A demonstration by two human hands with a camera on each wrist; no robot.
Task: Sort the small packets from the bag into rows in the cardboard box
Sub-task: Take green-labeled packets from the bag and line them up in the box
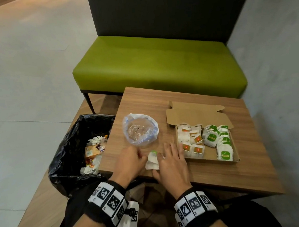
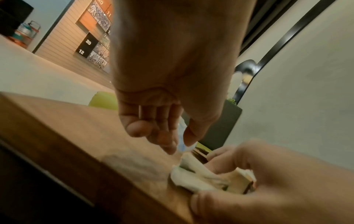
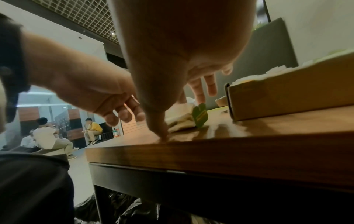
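Setting: wooden table before a green padded bench; black-lined bin at left.
Box: open brown cardboard box right of centre, holding rows of orange-tagged and green-tagged packets.
Bag: crumpled clear plastic bag mid-table.
Loose packets: small white paper packets near the front edge, between both hands.
Left hand: fingers loosely curled, beside the packets, grasping nothing.
Right hand: fingers spread flat, pressing the packets.

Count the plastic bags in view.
2: a clear bag on the table, left of the box; a black rubbish bag beside the table's left edge. Others may be hidden.
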